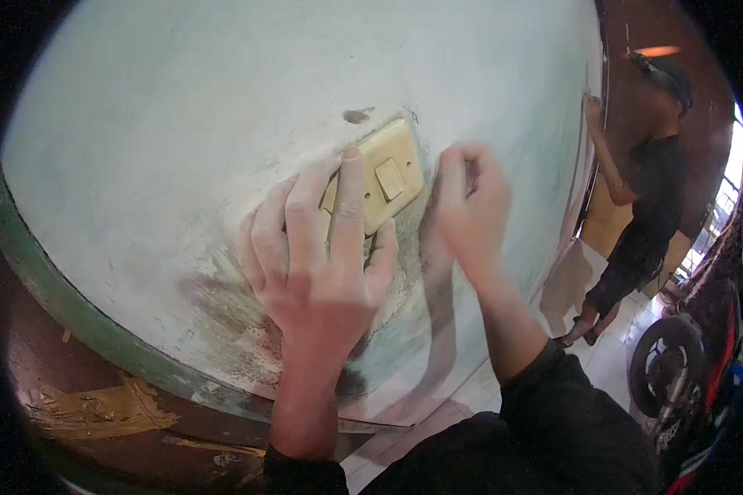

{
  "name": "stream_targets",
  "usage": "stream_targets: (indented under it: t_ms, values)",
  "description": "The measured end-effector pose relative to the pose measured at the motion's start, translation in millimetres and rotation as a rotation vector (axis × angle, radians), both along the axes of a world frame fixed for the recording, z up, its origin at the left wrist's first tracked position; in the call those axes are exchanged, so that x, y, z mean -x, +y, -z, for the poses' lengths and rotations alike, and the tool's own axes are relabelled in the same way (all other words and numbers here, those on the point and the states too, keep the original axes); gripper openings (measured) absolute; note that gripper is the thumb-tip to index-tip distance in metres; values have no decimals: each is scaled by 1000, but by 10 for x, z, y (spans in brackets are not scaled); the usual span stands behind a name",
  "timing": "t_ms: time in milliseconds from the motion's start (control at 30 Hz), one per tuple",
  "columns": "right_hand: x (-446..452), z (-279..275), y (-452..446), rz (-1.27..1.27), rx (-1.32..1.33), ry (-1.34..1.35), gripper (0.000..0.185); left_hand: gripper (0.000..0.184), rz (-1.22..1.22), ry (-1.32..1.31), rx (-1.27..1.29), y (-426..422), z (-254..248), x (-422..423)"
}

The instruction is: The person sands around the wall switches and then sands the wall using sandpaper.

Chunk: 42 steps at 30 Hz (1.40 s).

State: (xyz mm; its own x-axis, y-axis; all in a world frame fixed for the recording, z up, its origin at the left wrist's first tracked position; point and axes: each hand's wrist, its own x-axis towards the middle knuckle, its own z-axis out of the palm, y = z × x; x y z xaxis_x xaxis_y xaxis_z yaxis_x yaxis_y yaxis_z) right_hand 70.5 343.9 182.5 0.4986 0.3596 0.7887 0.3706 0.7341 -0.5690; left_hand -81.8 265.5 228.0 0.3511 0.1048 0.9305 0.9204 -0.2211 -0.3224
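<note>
A yellowed switch plate [378,180] with a rocker switch sits tilted on the pale, dusty wall [182,124]. My left hand [318,239] lies over the plate's lower left part, fingers apart, the index finger across its face and the thumb at its bottom edge. Right of the plate, my right hand [473,198] is raised near the wall with its fingers curled together; motion blurs it, and whatever it holds is too small or hidden to make out. Above the plate is a small hole [357,116] in the wall.
Another person [648,177] in dark clothes and a cap stands at the right, one hand up at the wall. A motorcycle wheel [667,367] is at the lower right on the tiled floor [607,355]. Brown tape [95,410] shows at the lower left.
</note>
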Motion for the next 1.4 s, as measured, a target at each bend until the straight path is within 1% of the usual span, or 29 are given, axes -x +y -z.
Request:
stream_targets:
  t_ms: [33,67,133,167,233,267,333,433,467,500,567,600,667,733,800,833,900,933,1000,1033,1100,1133,1200,1233,1300,1333,1367,1400]
  values:
    - [-102,-16,48,64,22,80,9,60,11,-6,-2,0,2,0]
    - [-178,-14,18,68,18,83,9,60,15,-3,-5,-9,-2,-3]
    - [-278,-55,-59,118,39,189,10,53,-31,3,-3,-26,-15,-19]
    - [-230,-36,-104,116,38,186,10,53,-33,0,-4,-18,-20,-29]
    - [-43,61,-244,-62,3,155,9,52,-66,6,-26,-23,-13,-57]
    - [43,104,-293,-62,7,161,9,52,-66,12,-22,-26,-11,-70]
    - [172,157,-351,-231,-11,-34,8,51,-88,2,-24,-37,-10,-83]
    - [86,24,-184,-177,-6,54,7,51,-110,12,-40,-14,-18,-96]
    - [119,72,-156,-80,-44,7,6,51,-110,10,-38,-11,-9,-92]
    - [133,133,-177,-78,-45,6,6,51,-103,7,-44,-1,5,-81]
    - [155,247,-236,-187,-7,25,5,52,-94,2,-66,19,-3,-86]
    - [150,280,-241,-190,-31,-20,6,52,-97,-7,-48,6,-2,-98]
    - [187,305,-307,-205,-47,16,6,53,-99,-6,-20,-14,12,-102]
    - [214,293,-336,-220,-66,48,7,64,-100,-9,-2,-23,15,-97]
    - [245,259,-304,-143,-68,18,9,64,-95,1,-12,-2,21,-75]
    - [273,233,-284,-146,-69,23,9,64,-88,10,-24,11,24,-50]
    - [327,181,-256,-187,36,197,9,64,-98,21,-24,1,17,-20]
    - [366,224,-301,-188,36,202,9,64,-102,29,-25,-2,9,-32]
    - [469,323,-433,-183,-23,-16,8,63,-93,34,-40,11,-13,-36]
    - [457,298,-363,-186,-23,-13,8,62,-88,35,-45,12,-14,-23]
    - [368,190,-235,-171,-56,222,7,60,-106,55,-54,6,-36,-44]
    - [375,215,-239,-172,-48,223,7,59,-117,65,-74,1,-40,-63]
    - [432,264,-215,-128,-180,114,7,59,-98,63,-65,3,-33,-35]
    - [415,266,-217,-124,-182,112,7,59,-82,64,-67,12,-37,-39]
    - [426,222,-278,-184,-111,95,7,59,-89,71,-69,22,-25,-22]
    - [376,159,-301,-171,2,153,8,59,-98,77,-69,19,-16,-4]
    - [400,182,-290,-170,5,158,8,59,-97,82,-66,18,-17,13]
    - [426,207,-260,-127,-52,145,7,60,-89,87,-54,20,-25,21]
